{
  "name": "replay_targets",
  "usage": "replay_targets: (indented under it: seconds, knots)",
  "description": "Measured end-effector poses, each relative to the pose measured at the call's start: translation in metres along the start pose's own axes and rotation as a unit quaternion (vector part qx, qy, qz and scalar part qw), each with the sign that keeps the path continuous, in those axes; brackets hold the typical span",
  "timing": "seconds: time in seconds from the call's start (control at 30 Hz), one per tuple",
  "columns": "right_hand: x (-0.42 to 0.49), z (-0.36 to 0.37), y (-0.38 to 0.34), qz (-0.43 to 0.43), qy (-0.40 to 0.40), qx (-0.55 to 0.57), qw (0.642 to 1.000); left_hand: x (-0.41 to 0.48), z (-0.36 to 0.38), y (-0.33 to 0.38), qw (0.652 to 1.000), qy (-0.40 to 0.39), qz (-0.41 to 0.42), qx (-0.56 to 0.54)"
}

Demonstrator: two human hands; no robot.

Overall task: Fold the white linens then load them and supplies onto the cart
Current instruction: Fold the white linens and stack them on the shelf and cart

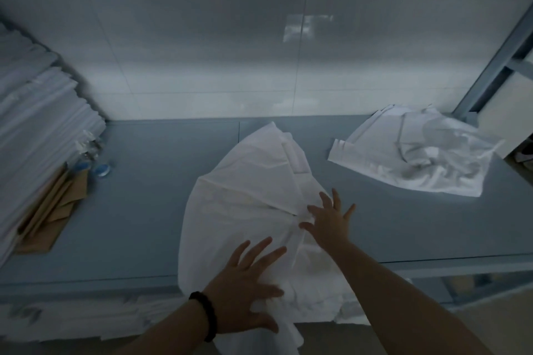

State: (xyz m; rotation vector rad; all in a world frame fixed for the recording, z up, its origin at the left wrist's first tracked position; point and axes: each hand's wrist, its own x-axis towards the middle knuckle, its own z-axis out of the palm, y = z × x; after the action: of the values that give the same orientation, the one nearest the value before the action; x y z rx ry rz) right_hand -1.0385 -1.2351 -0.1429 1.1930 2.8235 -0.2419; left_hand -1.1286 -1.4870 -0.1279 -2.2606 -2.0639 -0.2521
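**One head-worn camera, looking forward and down**

The wide-angle view sits above the near edge of a blue-grey table [144, 210], facing the glossy wall [202, 52] behind it. The left hand [245, 288] and right hand [328, 225] reach in from the bottom edge, close below the lens. Straight lines bow toward the corners.

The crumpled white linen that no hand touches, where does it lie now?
In the head view, the crumpled linen lies on the table, far right, near the wall, right of the spread linen.
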Motion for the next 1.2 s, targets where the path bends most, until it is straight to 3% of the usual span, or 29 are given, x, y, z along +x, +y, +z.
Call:
replay_targets:
  seconds: [0.1,0.27,0.53,0.7,0.8,0.97,1.1,1.2]
  knots:
    - [0.004,-0.001,-0.002,0.012,0.041,0.080,0.996,0.007,-0.008,-0.006,0.997,0.028,-0.048,-0.053]
    - [0.003,-0.028,-0.008,-0.002,0.095,0.174,0.980,0.025,-0.023,-0.032,0.980,0.083,-0.182,-0.003]
    - [-0.023,-0.077,-0.064,-0.078,0.120,0.180,0.973,0.093,-0.039,-0.053,0.963,0.049,-0.266,-0.004]
    - [-0.031,-0.102,-0.078,-0.136,0.069,0.195,0.969,0.093,-0.052,-0.065,0.953,0.137,-0.266,-0.050]
    - [-0.012,-0.120,-0.067,-0.131,0.091,0.181,0.970,0.076,-0.064,-0.080,0.959,0.159,-0.223,-0.067]
    - [0.027,-0.117,-0.086,-0.189,0.041,-0.015,0.981,0.050,-0.094,-0.107,0.959,0.140,-0.215,-0.117]
    - [0.046,-0.108,-0.121,-0.245,0.076,0.058,0.965,0.023,-0.108,-0.126,0.962,0.130,-0.218,-0.098]
    - [0.052,-0.104,-0.142,-0.271,0.112,0.101,0.951,-0.008,-0.117,-0.147,0.982,0.067,-0.174,-0.040]
